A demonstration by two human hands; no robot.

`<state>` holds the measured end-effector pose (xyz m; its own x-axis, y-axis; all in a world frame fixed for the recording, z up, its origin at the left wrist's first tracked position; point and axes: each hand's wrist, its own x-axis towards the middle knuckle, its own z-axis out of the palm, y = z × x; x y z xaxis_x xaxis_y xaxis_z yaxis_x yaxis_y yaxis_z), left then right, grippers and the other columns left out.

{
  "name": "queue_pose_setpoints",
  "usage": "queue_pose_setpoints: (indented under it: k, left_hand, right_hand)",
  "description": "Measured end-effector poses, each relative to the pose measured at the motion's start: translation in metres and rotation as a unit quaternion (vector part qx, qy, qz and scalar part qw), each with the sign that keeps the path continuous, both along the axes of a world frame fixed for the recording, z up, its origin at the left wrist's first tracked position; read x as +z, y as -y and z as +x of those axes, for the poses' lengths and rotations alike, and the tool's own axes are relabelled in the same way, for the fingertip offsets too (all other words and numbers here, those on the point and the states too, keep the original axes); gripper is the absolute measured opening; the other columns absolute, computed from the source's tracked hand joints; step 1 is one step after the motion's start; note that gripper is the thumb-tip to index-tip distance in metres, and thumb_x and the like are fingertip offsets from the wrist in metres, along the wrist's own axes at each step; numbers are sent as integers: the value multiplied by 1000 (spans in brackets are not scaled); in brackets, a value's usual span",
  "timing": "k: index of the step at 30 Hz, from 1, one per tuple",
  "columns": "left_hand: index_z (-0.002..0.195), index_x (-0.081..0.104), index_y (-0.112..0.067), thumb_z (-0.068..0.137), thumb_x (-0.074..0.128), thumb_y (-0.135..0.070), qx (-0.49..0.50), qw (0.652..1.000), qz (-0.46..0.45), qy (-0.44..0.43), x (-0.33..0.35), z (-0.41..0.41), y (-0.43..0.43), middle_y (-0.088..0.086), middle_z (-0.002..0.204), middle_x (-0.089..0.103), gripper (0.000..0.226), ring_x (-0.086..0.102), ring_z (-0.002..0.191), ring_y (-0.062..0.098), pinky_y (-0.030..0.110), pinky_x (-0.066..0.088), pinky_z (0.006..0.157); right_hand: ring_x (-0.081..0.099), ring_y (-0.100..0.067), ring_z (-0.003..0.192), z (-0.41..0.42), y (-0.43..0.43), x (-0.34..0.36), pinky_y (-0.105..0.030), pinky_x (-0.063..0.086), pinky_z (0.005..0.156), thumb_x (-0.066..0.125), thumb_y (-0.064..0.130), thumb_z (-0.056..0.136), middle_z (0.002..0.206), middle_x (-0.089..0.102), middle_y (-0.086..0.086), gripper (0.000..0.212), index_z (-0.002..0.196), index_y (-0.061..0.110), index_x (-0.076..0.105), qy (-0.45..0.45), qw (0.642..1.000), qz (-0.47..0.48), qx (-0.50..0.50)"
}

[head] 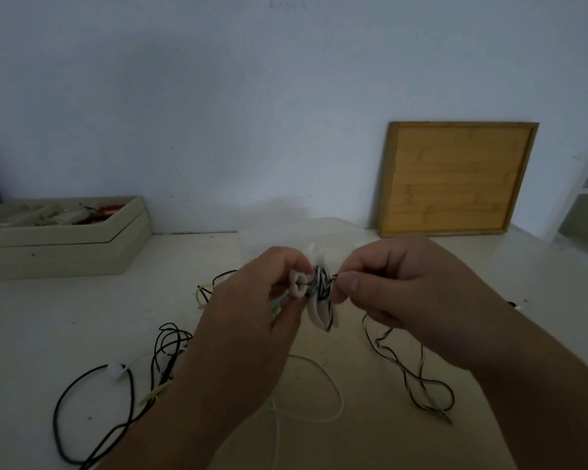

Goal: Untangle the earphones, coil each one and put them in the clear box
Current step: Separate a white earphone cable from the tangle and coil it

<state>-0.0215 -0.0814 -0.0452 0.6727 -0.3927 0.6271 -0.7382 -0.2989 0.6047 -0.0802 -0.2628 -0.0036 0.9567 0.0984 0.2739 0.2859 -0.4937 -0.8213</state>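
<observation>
My left hand [252,320] pinches a small coiled bundle of earphones [319,293], white loops wrapped round the middle with a black-and-white striped cord. My right hand [398,293] pinches the striped cord right beside the bundle. The loose end of that striped cord [408,374] trails down onto the table below my right hand. A tangle of black cable [129,395] with a white earbud [115,370] lies at the left, mixed with a yellow-green cord [153,395]. A white cable [323,388] loops between my forearms. The clear box [279,235] stands behind my hands, faint and partly hidden.
A beige divided tray [62,245] with small items sits at the back left against the wall. A wooden framed board [455,178] leans on the wall at the back right. More yellow and black cord [207,286] lies behind my left hand.
</observation>
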Motion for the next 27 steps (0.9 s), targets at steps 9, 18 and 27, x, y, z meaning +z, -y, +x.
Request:
queue_pose_setpoints:
  k: [9, 18, 27]
  left_hand:
    - [92, 62, -28, 86, 65, 0, -143, 985, 3, -92, 4, -8, 1, -12, 88, 67, 30, 67, 86, 8, 13, 49, 77]
    - [93, 64, -13, 78, 70, 0, -247, 930, -162, -217, 6, -8, 5, 9, 89, 73, 20, 70, 81, 17, 21, 53, 71]
    - [93, 65, -18, 85, 65, 4, -62, 931, -268, -242, 4, 2, 3, 6, 94, 76, 23, 73, 87, 24, 39, 58, 81]
  right_hand:
    - [47, -5, 46, -1, 7, 7, -16, 40, 46, 75, 38, 71, 56, 60, -2, 18, 70, 21, 73, 107, 985, -7, -133]
    - [40, -13, 45, 5, 7, -2, -23, 36, 45, 62, 29, 87, 53, 47, -2, 25, 74, 9, 70, -49, 988, 113, -89]
    - [27, -12, 45, 8, -8, -13, -23, 22, 42, 51, 16, 101, 57, 38, -2, 27, 85, 7, 71, -173, 981, 84, 36]
